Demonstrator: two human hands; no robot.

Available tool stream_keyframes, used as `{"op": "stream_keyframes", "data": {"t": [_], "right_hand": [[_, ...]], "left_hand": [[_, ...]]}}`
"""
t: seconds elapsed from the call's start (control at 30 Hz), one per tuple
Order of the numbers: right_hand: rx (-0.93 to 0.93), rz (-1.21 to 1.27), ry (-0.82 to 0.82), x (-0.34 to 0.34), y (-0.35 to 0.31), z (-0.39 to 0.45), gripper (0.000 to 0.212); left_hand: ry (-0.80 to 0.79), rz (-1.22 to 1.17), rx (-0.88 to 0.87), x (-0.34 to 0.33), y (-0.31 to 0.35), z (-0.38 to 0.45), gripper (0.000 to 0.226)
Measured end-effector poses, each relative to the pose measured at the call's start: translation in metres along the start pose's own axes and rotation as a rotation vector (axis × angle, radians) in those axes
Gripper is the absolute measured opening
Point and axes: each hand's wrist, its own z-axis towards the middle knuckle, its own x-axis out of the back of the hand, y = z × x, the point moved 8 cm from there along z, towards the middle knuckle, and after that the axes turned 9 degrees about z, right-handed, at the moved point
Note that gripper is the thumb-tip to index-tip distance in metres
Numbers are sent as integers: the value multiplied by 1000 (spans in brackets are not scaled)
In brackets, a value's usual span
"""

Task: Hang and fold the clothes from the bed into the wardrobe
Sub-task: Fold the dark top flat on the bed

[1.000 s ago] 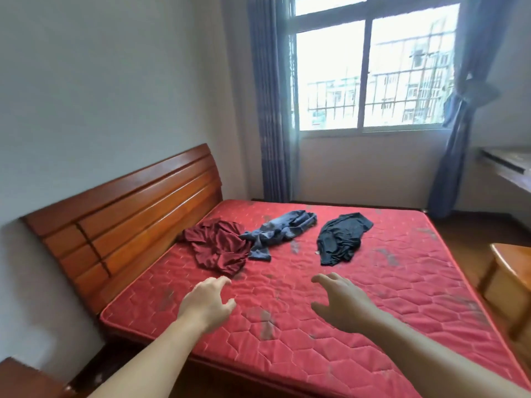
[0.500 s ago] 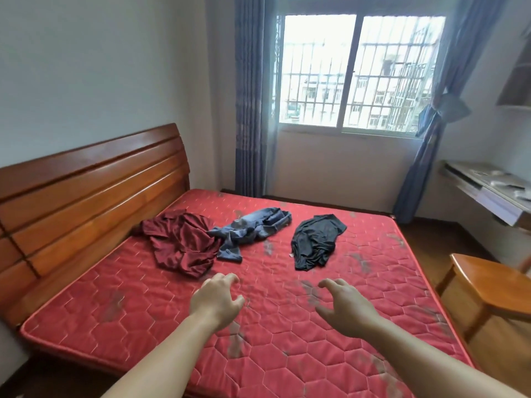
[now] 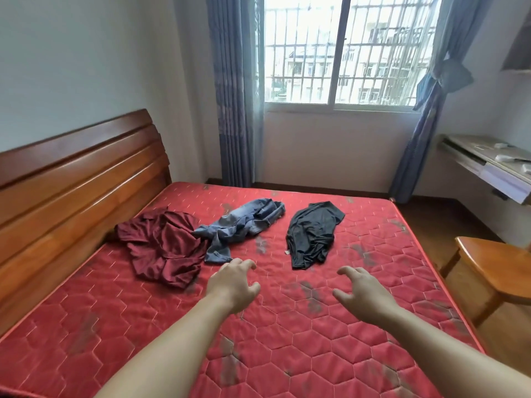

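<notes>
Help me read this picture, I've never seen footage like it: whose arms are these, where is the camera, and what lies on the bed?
The camera sits on a person's head, looking forward and down, so the arms are their own. The left hand and right hand reach out over the red mattress, fingers loosely curled, holding nothing. Three garments lie crumpled ahead: a dark red one near the headboard, a blue one touching it, and a black one lying apart.

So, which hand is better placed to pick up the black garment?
Probably the right hand: it is open and on the same side as the black garment. The left hand is nearer the blue jeans.
</notes>
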Motion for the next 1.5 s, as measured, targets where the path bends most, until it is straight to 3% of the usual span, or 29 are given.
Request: {"op": "stream_keyframes", "data": {"t": [0.37, 0.67, 0.9, 1.07, 1.33, 1.43, 1.5], "right_hand": [[-82, 132, -59, -11, 85, 172, 50], [-151, 121, -24, -14, 124, 244, 47], [-203, -25, -47, -49, 178, 289, 50], [-194, -111, -143, -113, 225, 362, 52], [-103, -182, -293, -271, 296, 485, 54], [3, -253, -295, -322, 297, 526, 59], [151, -298, -255, -351, 286, 548, 64]], "left_hand": [[-112, 58, 22, -42, 48, 166, 44], [-194, 26, -37, -94, 73, 270, 43], [-253, -24, -41, -178, 67, 357, 46], [-332, 49, -55, -267, 64, 409, 54], [-523, 185, -89, -462, 55, 486, 73], [-550, 246, -142, -525, 53, 516, 89], [-517, 290, -182, -556, 48, 533, 86]]}}
